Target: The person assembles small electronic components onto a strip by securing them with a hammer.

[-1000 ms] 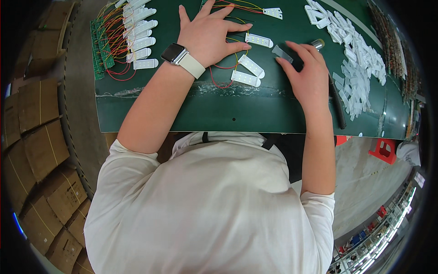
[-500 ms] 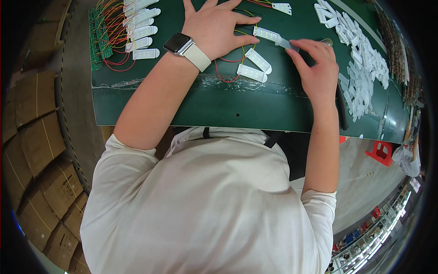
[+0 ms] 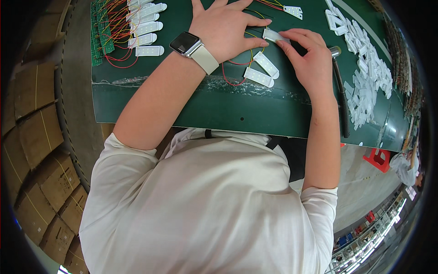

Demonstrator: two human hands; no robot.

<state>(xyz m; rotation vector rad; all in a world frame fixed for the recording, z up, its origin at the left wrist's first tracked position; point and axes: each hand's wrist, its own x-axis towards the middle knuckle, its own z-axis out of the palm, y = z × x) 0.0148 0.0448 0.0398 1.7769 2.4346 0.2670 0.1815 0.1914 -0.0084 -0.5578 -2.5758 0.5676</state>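
Observation:
My left hand [image 3: 223,29] lies flat on the green table with its fingers spread, over thin red and yellow wires; a watch is on that wrist. Right of its fingertips, my right hand [image 3: 308,57] pinches a translucent cover laid along a small white LED board [image 3: 272,34]. Its fingers partly hide that piece. Two white LED pieces [image 3: 259,77] with rounded ends lie nearer me, on red and yellow wires. Farther back is a bare white LED board [image 3: 293,12] with wires.
Green circuit boards [image 3: 101,34] wired to a row of white LED pieces [image 3: 149,28] lie at left. At right are piles of white housings [image 3: 368,59] and translucent covers [image 3: 360,105]. A dark-handled hammer [image 3: 341,91] lies beside my right forearm. Cardboard boxes [image 3: 39,132] stand left.
My right hand has moved left along the LED board, and the translucent cover now overlaps it. My left hand stays spread. The view has shifted slightly, showing more of the hammer.

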